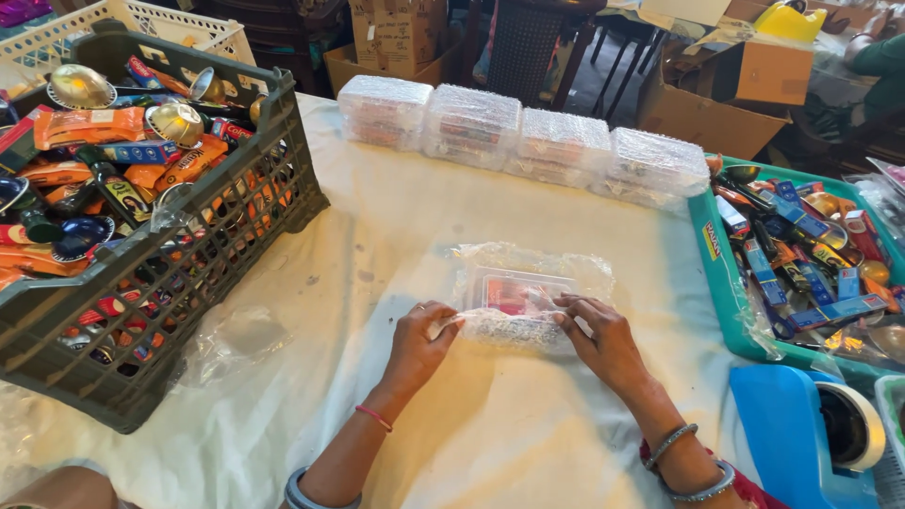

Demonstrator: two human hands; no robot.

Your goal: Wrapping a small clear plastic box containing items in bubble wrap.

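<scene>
A small clear plastic box (521, 292) with pink contents lies on a sheet of bubble wrap (528, 269) in the middle of the white-covered table (396, 226). My left hand (421, 341) pinches the near left edge of the wrap, which is folded up against the box. On the near right edge, my right hand (600, 337) presses down with its fingers on the wrap. Both hands lie side by side at the box's front.
Several bubble-wrapped boxes (523, 141) stand in a row at the back. A dark crate (160, 273) of packets and metal bowls fills the left. A teal tray (721, 283) of small boxes sits right, a blue tape dispenser (811, 434) below it. Cardboard boxes stand behind.
</scene>
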